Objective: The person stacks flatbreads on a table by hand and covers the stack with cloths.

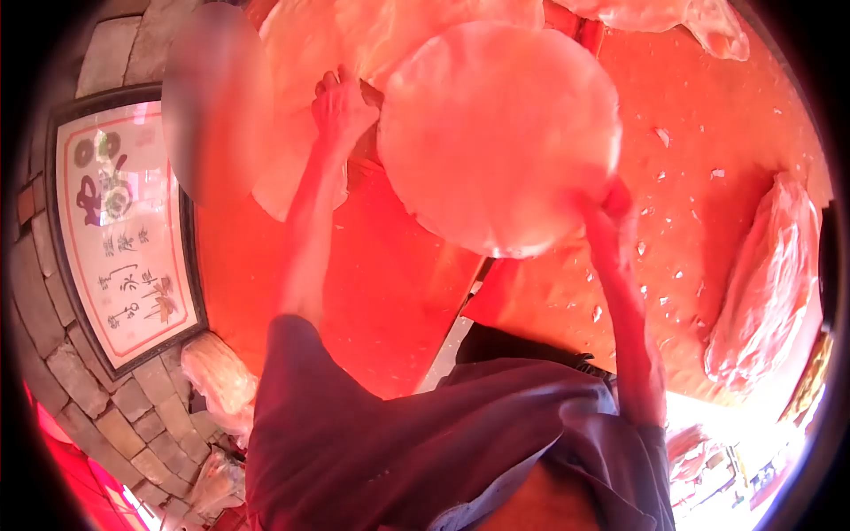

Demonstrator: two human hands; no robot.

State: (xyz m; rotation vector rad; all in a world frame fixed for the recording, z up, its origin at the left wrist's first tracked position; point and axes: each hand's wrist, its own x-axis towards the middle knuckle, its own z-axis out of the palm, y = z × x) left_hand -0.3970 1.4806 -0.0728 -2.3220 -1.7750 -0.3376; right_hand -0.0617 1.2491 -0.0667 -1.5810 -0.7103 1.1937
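A large round flat disc [496, 133], pale and thin, is over the red table [381, 257]. My right hand [611, 212] holds the disc at its lower right edge, partly blurred against it. To the left of the disc, my left hand [341, 102] has its fingers curled at the edge of a pale sheet [310, 53]; what they grip, if anything, is hidden. More pale flat pieces lie beneath and behind that hand.
A wrapped bundle [770, 283] lies on the table's right side among small scattered flakes. A framed panel with writing [124, 230] stands at the left by a brick wall [115, 416]. Plastic bags [217, 372] are at lower left.
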